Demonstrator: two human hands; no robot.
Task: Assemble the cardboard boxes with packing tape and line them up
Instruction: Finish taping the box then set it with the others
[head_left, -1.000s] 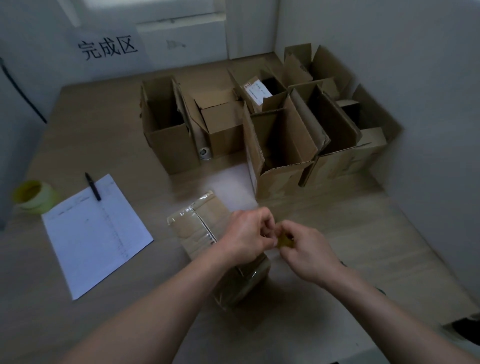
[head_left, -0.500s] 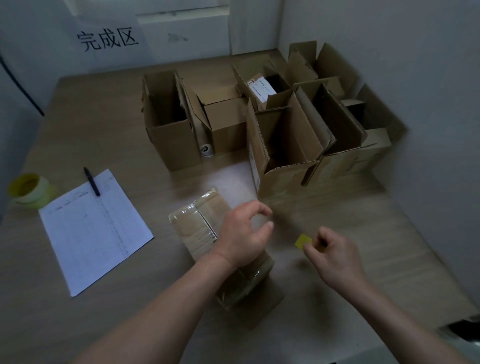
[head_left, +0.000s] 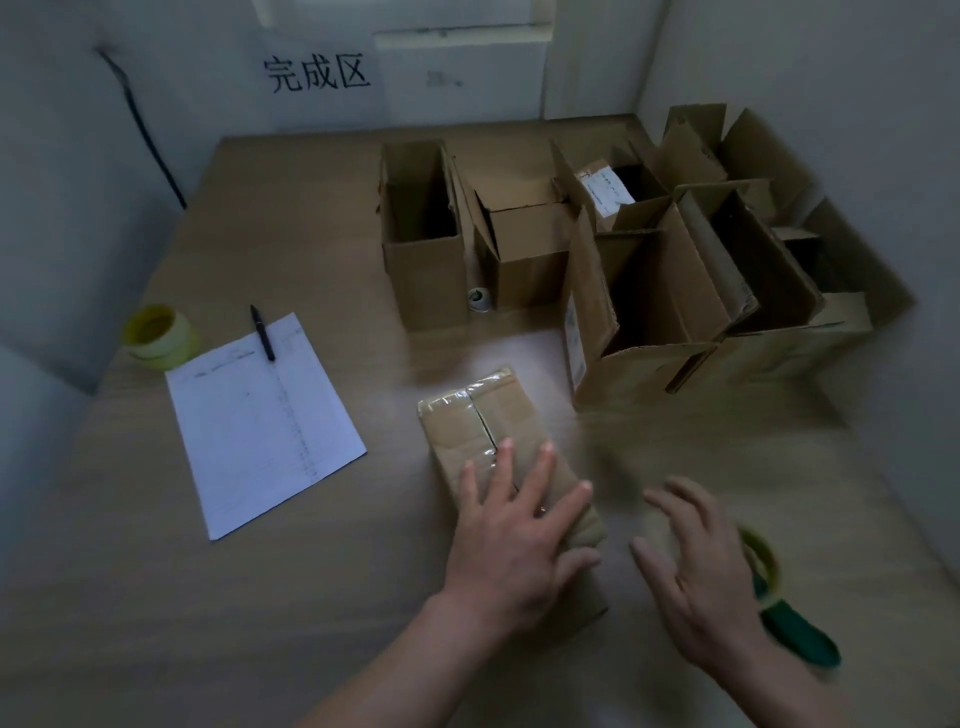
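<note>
Item 1: taped cardboard box (head_left: 483, 415), lying flat on the wooden table (head_left: 291, 218) in front of me, clear tape along its centre seam and over its far end.

Item 2: my left hand (head_left: 519, 540), flat on the near half of that box, fingers spread wide, palm down, gripping nothing.

Item 3: my right hand (head_left: 701, 577), just to the right of the box and apart from it, fingers spread and loosely curled, blurred, empty; the two hands are apart.

Item 4: tape dispenser (head_left: 779, 608) with a green handle and a yellowish roll, on the table right beside my right hand, partly hidden behind it; whether the hand touches it I cannot tell.

Item 5: group of open cardboard boxes (head_left: 644, 291) standing upright with flaps up, packed close together at the far right corner of the table, against the wall.

Item 6: sheet of paper (head_left: 260, 415), white, printed, to the left of the taped box, with a black pen (head_left: 263, 332) lying across its far edge.

Item 7: yellow tape roll (head_left: 158, 335), at the table's left edge, just beyond the paper.

Item 8: wall sign (head_left: 317, 75) with three black characters, behind the table
</note>
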